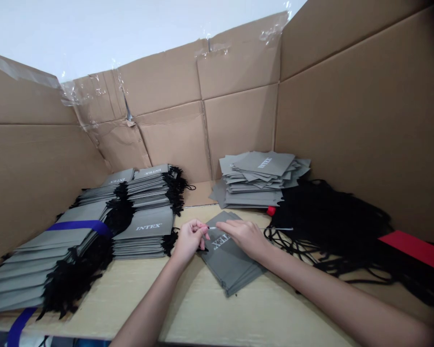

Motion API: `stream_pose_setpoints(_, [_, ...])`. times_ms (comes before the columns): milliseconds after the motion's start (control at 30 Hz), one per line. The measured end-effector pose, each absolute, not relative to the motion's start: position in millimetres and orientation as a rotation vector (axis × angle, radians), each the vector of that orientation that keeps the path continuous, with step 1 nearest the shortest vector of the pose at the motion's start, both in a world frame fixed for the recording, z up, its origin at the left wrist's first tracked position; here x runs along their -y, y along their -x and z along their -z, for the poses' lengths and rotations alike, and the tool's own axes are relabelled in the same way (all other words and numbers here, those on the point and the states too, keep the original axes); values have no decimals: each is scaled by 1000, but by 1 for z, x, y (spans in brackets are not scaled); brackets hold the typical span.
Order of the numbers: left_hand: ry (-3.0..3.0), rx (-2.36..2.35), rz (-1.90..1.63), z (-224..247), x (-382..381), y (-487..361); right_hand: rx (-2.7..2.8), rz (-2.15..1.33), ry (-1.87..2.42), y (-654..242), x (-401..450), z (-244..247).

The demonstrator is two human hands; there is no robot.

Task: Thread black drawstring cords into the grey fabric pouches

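Observation:
Over a small stack of grey pouches [235,270] printed with white lettering, my two hands are close together. My right hand [244,236] is closed around a thin metal rod [284,229], which sticks out to the right past the palm. A pale end of it shows between the hands. My left hand [191,238] is pinched at that end, thumb against fingers. A dark bit shows at its fingertips, too small to name. Just right of the pouches, a heap of black cords [325,226] spreads out.
Stacked grey pouches with black cords [144,226] stand on the left, some under a purple strap [79,225]. A pile of loose grey pouches [256,180] sits at the back. A red strip [415,248] lies across the cords. Cardboard walls [238,106] enclose the wooden table [202,313].

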State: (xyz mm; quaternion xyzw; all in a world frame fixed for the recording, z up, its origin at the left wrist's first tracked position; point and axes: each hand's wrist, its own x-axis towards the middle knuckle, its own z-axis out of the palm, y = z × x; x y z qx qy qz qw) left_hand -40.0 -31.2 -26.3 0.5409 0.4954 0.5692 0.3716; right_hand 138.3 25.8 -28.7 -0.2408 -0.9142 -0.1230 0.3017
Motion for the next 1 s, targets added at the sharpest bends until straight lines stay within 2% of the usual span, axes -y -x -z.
stream_pose_setpoints(200, [-1381,-1281,-1463,32,33,35,2429,346,544,-142,-36,29])
stream_pose_setpoints(567, [-1393,-1325,-1474,34,29,42,2428,94,480,-138,-30,31])
stream_pose_setpoints(1000, [-1305,-1247,-1435,34,29,41,2447,183,495,-140,-30,30])
